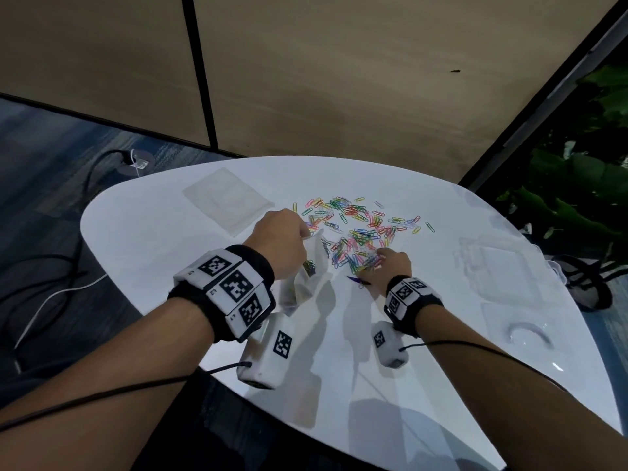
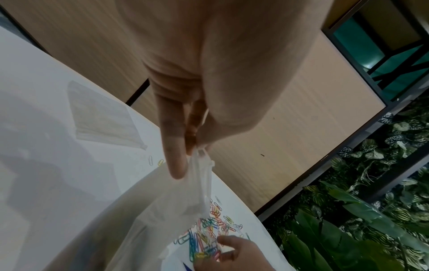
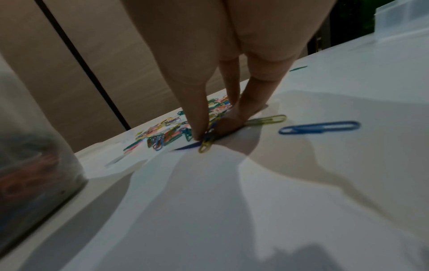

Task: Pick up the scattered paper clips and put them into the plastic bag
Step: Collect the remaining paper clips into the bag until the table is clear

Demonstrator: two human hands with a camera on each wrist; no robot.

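Pinching the bag (image 1: 307, 266) rim, left hand (image 1: 282, 243) keeps its mouth up beside the clips (image 1: 360, 229) for short drops. Right hand (image 1: 390, 263) fingertips (image 3: 199, 132) close on a few clips at the pile's near edge. Flat bags (image 1: 224, 198) and clear trays (image 1: 499, 277) lie aside, blocking nothing.

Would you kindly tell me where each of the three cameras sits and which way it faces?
Head: on the head, looking down at the white table; both forearms, left hand and right hand show.
Left wrist: along the left hand to its grip on the plastic bag.
Right wrist: along the right hand to fingertips pinching paper clips.
Shared: all see the clip pile; the left wrist view also catches the right hand.
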